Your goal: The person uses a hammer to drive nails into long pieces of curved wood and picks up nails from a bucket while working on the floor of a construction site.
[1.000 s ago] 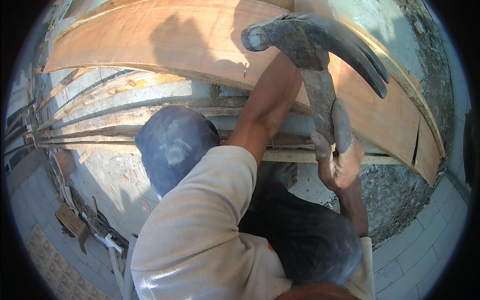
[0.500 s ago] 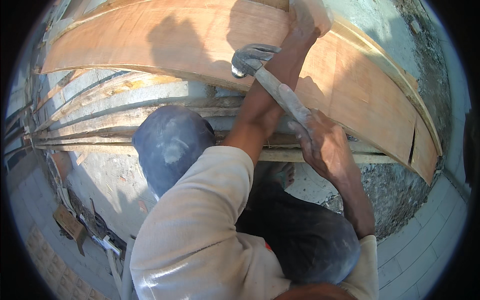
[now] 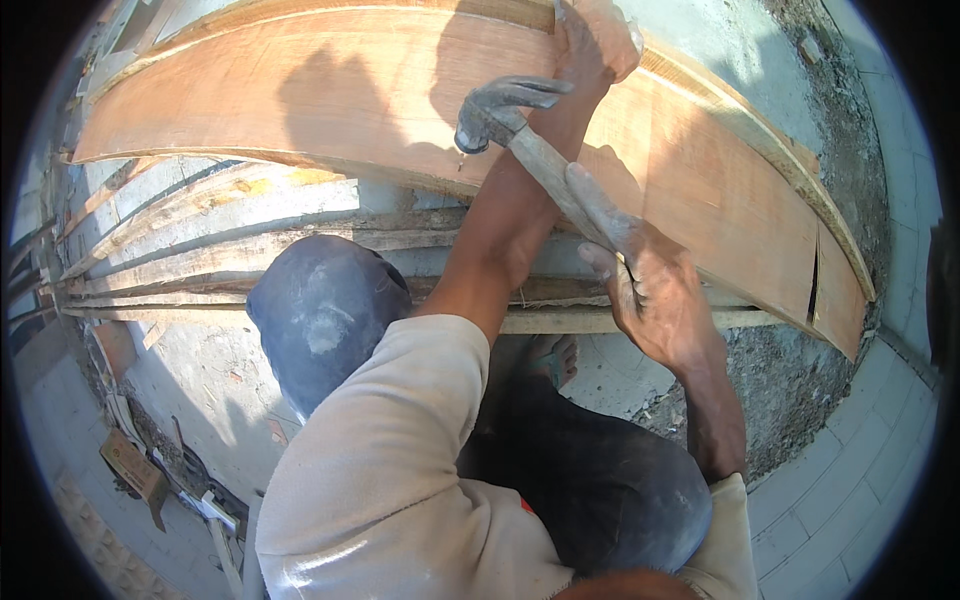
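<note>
at the plywood panel's [image 3: 230,100] near edge i see a nail [image 3: 461,161], then the claw hammer [image 3: 548,170], head beside it, handle slanting down-right; my left hand [image 3: 600,42] at the panel's far edge, grip unclear; my right hand [image 3: 663,288], nearside, wrapped round the handle.

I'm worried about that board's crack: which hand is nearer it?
Right. The right hand, gripping the hammer, is left of the crack; the left hand is farther, by the far edge of the board.

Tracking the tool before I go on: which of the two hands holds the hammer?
The right hand, gripping the hammer; the left hand is farther forward, near the far edge of the plywood.
</note>
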`<state>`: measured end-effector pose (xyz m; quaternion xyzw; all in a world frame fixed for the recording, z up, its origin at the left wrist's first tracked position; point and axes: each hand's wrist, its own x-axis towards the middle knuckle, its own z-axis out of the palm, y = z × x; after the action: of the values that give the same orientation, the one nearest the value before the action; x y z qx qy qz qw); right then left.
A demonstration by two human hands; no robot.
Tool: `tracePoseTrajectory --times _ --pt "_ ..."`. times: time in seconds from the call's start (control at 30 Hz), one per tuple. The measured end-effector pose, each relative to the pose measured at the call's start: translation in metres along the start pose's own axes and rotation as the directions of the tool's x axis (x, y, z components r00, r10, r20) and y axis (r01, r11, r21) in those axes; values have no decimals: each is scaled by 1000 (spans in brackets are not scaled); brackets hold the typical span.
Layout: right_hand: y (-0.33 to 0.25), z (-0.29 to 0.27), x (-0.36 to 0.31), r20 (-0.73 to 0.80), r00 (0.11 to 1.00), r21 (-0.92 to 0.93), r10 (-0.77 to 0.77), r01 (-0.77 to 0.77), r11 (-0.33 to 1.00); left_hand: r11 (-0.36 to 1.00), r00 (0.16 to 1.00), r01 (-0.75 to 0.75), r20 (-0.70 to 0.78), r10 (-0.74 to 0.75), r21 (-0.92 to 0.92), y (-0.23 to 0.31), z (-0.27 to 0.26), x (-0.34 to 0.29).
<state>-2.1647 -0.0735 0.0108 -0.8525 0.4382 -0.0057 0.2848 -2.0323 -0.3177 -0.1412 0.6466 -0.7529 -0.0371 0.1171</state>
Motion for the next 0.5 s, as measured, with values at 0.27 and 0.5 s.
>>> tracePoseTrajectory --times 0.27,0.5 --pt "-46 -2 -12 -368 871 703 326 31 711 996 997 82 14 -82 -34 -39 6 -8" --pt "-25 46 -44 -244 770 807 590 -177 564 861 832 -478 404 381 172 -60 31 48"
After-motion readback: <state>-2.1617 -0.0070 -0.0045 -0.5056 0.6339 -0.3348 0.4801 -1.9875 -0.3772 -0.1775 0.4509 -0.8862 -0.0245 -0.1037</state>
